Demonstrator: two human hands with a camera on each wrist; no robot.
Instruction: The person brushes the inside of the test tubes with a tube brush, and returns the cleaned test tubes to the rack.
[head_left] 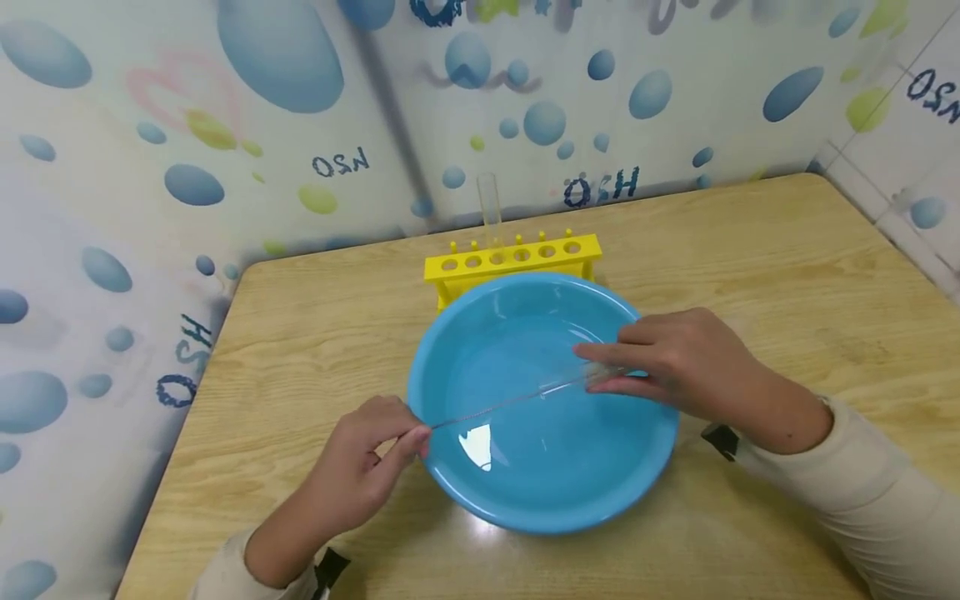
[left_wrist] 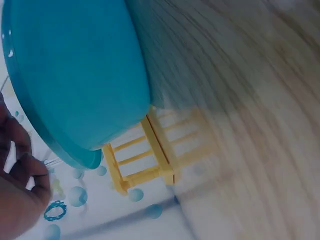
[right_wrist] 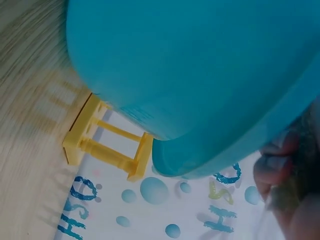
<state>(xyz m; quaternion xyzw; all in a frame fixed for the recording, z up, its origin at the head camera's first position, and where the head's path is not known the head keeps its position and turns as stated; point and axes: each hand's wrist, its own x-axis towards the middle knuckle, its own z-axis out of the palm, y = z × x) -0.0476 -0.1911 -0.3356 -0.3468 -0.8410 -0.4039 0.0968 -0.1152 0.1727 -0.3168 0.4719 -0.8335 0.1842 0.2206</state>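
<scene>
Over the light-blue basin [head_left: 543, 527], my right hand [head_left: 678, 362] holds a clear glass test tube [head_left: 558, 387] between thumb and fingers, its mouth tilted toward the left. A thin twisted-wire brush handle [head_left: 480, 412] runs out of the tube to my left hand [head_left: 360, 467]. There, thumb and index finger pinch the wire's end at the basin's left rim. Bristles at the brush's other end are mostly hidden by the right fingers. The left wrist view catches curled left fingers [left_wrist: 27, 175] beside the basin rim; the right wrist view has the right fingers [right_wrist: 275, 162] at its edge.
Water with bright reflections fills part of the basin. Right behind it stands a yellow test tube rack [head_left: 513, 260] with one upright glass tube [head_left: 489, 204]. The wooden table [head_left: 315, 342] meets a wall [head_left: 405, 100] patterned with blue drops.
</scene>
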